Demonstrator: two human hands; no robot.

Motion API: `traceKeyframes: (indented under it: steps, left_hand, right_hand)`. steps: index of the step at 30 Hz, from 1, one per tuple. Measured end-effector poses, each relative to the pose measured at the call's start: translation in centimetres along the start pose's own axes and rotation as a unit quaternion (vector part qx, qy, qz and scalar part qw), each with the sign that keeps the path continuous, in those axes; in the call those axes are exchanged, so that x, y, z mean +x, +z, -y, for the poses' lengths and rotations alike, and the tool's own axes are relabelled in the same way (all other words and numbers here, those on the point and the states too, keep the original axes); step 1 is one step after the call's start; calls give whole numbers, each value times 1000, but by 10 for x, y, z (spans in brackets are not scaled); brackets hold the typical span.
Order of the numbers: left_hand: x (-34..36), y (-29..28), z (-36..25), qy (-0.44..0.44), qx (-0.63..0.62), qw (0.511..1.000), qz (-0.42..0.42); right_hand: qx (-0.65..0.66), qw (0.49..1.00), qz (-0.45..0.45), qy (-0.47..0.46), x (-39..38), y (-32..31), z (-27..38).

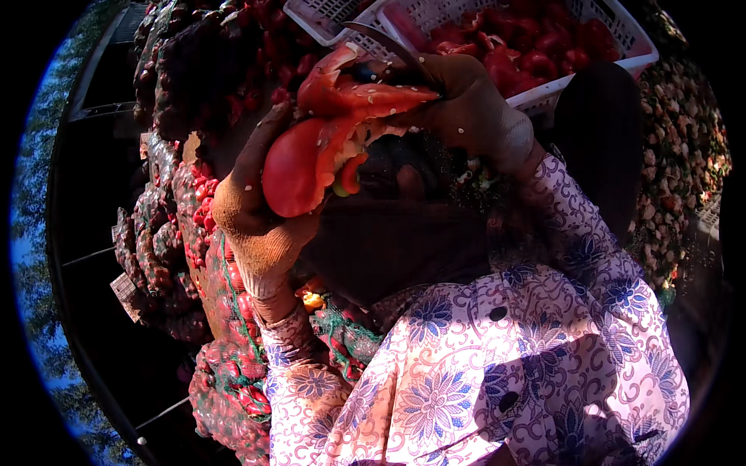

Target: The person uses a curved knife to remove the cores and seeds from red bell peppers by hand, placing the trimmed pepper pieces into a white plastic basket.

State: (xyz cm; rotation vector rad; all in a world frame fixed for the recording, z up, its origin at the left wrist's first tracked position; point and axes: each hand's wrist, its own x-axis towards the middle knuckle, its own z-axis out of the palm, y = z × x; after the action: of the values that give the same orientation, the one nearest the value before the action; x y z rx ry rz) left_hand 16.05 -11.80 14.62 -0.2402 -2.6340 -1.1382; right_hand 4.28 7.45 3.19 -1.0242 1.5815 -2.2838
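My left hand point(256, 225), in a brown work glove, grips a large red pepper point(289, 167) that is split open, with pale seeds and a small greenish-red inner growth showing. My right hand point(474, 109), also gloved, is closed at the upper torn part of the pepper, with a dark curved blade point(388, 43) rising from it toward the upper left. Loose seeds stick to both gloves. Part of my right fingers is hidden behind the pepper and in shadow.
A white perforated crate point(633, 62) of red pepper pieces stands at upper right, another white crate point(318, 15) beside it. Mesh sacks of red peppers point(233, 373) pile along the left. A mass of pale cores and scraps point(672, 147) lies at right.
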Motion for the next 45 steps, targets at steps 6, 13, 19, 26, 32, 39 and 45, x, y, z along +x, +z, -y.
traceKeyframes:
  steps: [6,13,19,26,32,39,45]
  left_hand:
    - [4,-7,21,-33,-117,992,-23]
    - [67,86,29,18,-266,962,-51]
    - [57,42,48,-82,-224,971,18]
    - [-1,-56,215,-326,-196,878,-289]
    - [-66,-161,404,-441,-253,783,-358]
    - [-67,-187,576,-631,-275,615,-385]
    - [-138,-195,725,-698,-148,650,-262]
  right_hand:
    - [-21,999,-22,-23,-3,10,-9]
    - [-131,961,-221,106,-18,-46,23]
    - [-427,840,-309,126,-22,-123,5]
    - [-244,931,-205,177,-7,-55,-46]
    - [-412,897,-16,161,0,-19,-81]
    - [-434,844,-71,308,12,-8,-101]
    - [-592,749,78,286,-2,-27,-96]
